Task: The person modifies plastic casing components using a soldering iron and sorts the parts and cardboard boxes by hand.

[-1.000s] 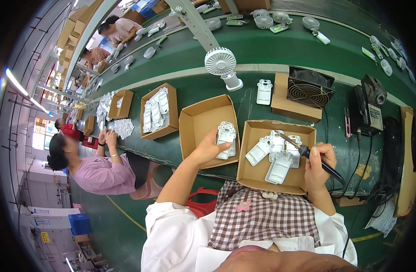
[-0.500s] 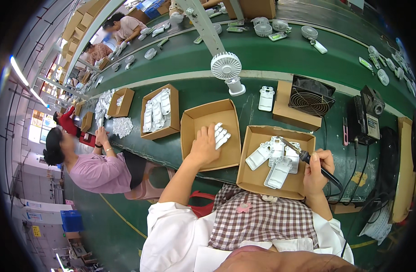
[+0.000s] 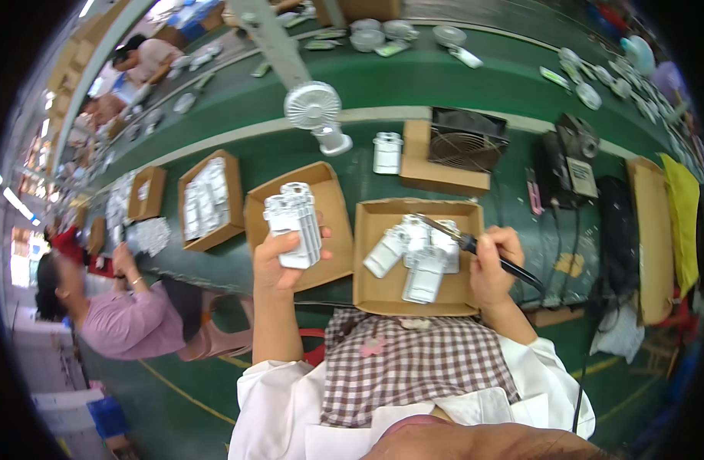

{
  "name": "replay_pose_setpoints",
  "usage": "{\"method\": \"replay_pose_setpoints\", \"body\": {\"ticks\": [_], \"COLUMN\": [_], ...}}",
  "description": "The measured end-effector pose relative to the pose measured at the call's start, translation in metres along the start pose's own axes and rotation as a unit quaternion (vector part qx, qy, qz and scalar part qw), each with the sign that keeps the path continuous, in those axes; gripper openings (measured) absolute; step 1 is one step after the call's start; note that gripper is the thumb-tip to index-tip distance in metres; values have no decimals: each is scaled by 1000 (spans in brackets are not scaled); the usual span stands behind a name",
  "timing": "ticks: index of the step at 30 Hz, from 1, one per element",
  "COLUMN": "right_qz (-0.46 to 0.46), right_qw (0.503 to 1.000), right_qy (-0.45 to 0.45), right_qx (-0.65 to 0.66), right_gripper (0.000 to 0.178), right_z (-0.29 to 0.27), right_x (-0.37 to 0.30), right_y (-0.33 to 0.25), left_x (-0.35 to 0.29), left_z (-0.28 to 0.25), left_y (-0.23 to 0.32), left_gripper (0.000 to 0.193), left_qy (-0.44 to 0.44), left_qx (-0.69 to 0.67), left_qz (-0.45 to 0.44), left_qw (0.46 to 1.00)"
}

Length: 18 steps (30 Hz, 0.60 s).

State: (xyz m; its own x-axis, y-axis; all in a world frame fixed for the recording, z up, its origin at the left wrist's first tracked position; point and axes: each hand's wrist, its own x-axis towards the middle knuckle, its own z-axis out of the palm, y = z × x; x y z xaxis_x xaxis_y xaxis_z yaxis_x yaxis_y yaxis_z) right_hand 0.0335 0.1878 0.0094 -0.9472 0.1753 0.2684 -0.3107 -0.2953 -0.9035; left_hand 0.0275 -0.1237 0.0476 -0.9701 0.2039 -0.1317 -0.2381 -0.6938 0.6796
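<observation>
My left hand (image 3: pixel 274 268) is closed around a stack of white plastic housings (image 3: pixel 297 211), lifted over the left cardboard box (image 3: pixel 334 201). That box's bottom shows no other part. My right hand (image 3: pixel 496 270) grips a soldering iron (image 3: pixel 468 243) by its black handle. Its metal tip points left over the right cardboard box (image 3: pixel 363 287). Several white plastic cases (image 3: pixel 425 277) lie overlapping in this box, below the tip. A single white case (image 3: pixel 386 153) rests on the green bench behind the boxes.
Beyond the boxes stand a small white fan (image 3: pixel 312 105) and a black cooling fan (image 3: pixel 467 146) on cardboard. Tweezers (image 3: pixel 534 192) and a black soldering station (image 3: pixel 559 172) with cables are at right. Leftward are a filled box (image 3: pixel 233 192) and a seated co-worker (image 3: pixel 129 322).
My left hand has lifted the stack of housings from the left box and turned it upright. The whole view has shifted, so the bench appears further left. My right hand still holds the iron.
</observation>
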Motion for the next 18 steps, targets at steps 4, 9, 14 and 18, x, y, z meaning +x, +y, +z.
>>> {"method": "replay_pose_setpoints", "body": {"ticks": [4, 9, 14, 18], "right_qz": [-11, -46, -59, -24], "right_qw": [1000, 999, 998, 998], "right_qy": [19, 11, -21, -30], "right_qx": [8, 17, -14, -42], "right_gripper": [15, 12, 9, 10], "right_z": [5, -2, -1, -3], "right_x": [-2, -8, -12, -7], "right_y": [-2, -1, -1, -2], "left_x": [16, 38, 46, 50], "left_z": [31, 50, 46, 44], "left_y": [-35, -80, -102, -104], "left_gripper": [64, 54, 40, 41], "left_qy": [-68, 22, 49, 63], "left_qx": [-115, 49, 154, 178], "left_qz": [-15, -18, 29, 22], "left_qw": [991, 998, 986, 982]}}
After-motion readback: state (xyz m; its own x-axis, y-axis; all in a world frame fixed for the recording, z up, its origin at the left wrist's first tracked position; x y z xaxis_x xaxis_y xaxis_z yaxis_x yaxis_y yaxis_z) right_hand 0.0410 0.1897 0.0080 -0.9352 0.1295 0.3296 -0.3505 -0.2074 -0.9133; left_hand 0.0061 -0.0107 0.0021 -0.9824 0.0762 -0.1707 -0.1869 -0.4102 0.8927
